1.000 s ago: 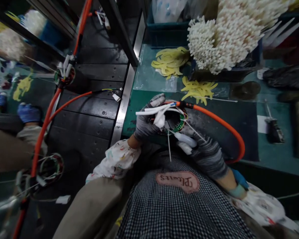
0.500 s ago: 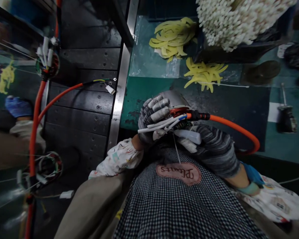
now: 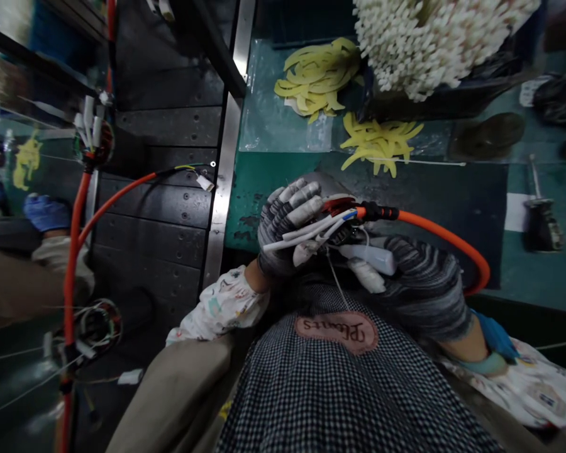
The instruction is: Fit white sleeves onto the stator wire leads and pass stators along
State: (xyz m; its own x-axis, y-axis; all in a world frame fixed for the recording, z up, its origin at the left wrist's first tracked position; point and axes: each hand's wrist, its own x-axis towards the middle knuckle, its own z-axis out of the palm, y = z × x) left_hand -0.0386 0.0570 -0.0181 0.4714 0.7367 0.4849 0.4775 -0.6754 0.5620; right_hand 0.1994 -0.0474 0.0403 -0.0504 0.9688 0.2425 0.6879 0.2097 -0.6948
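Observation:
My left hand (image 3: 285, 226), in a grey striped glove, is closed round the end of an orange cable (image 3: 448, 242) where white, red and blue wires (image 3: 311, 229) fan out. My right hand (image 3: 415, 277), also gloved, is closed against the same wire bundle from the right, with white sleeves (image 3: 370, 261) at its fingertips. A thin white tie (image 3: 337, 283) hangs down from the bundle over my checked apron. Both hands are close to my chest, at the near edge of the green bench (image 3: 255, 189). The orange cable loops out to the right over a dark mat (image 3: 443, 189).
Yellow sleeves (image 3: 318, 78) and more yellow sleeves (image 3: 380, 141) lie on the bench behind a bin of white tubes (image 3: 429, 44). A small tool (image 3: 540, 217) lies at the right. On the black conveyor (image 3: 165, 201) lie other orange cable assemblies (image 3: 82, 189). Another person's blue-gloved hand (image 3: 44, 211) is far left.
The wire end turned from facing up, with its green ring showing, to sideways in my left fist, and both hands closed tighter on it. The view dipped slightly.

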